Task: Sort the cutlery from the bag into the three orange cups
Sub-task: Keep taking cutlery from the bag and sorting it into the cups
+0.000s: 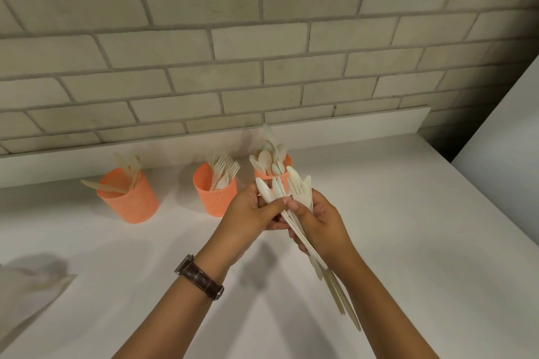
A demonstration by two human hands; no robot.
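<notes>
Cutlery [302, 195]: pale bundle of forks and knives, clasped in right grip [323, 221]; heads fan above it, handles trail below past the wrist. Left grip [250, 210] pinches pieces near the bundle's heads. Spoon cup [269, 176] just behind both grips; fork cup [214, 195] left of left grip; third cup [129, 201] farther left. Bag [29, 294] well left, on bench [408, 213].

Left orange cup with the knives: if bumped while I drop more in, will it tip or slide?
Probably light: the left orange cup has thin perforated walls, so a bump would likely slide it on the smooth white counter. Tipping seems possible, since one knife leans far out over its rim.
</notes>
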